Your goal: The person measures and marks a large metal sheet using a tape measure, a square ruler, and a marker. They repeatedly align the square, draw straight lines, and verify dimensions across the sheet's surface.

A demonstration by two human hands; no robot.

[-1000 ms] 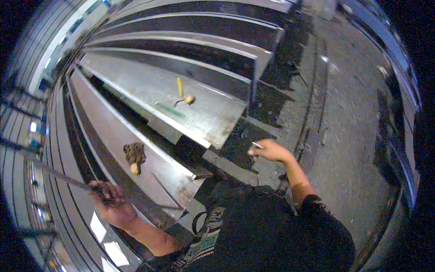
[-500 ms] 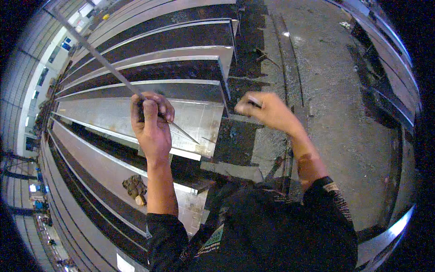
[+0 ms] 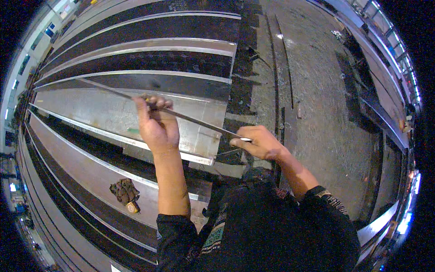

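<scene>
My left hand (image 3: 158, 122) is closed around a long, thin metal bar (image 3: 195, 119), held slanting above a steel beam (image 3: 90, 106). The bar runs from the upper left down to the right, where its end meets the fingers of my right hand (image 3: 260, 143). Those fingers are pinched, and a small white piece (image 3: 246, 139) shows between them. Whether they also grip the bar's end, I cannot tell. Beneath my left hand lies the beam's broad grey face, its cut end to the right.
More long steel beams (image 3: 181, 61) lie side by side beyond and nearer to me. On the closer beam rest a dark crumpled glove or cloth (image 3: 123, 190) and a yellowish round-faced tape measure (image 3: 132, 207). A gritty concrete floor (image 3: 317, 99) stretches off to the right.
The bar has swung from steep to flatter, and its right end has come to my right hand. My right hand has moved down toward it. The view has shifted slightly.
</scene>
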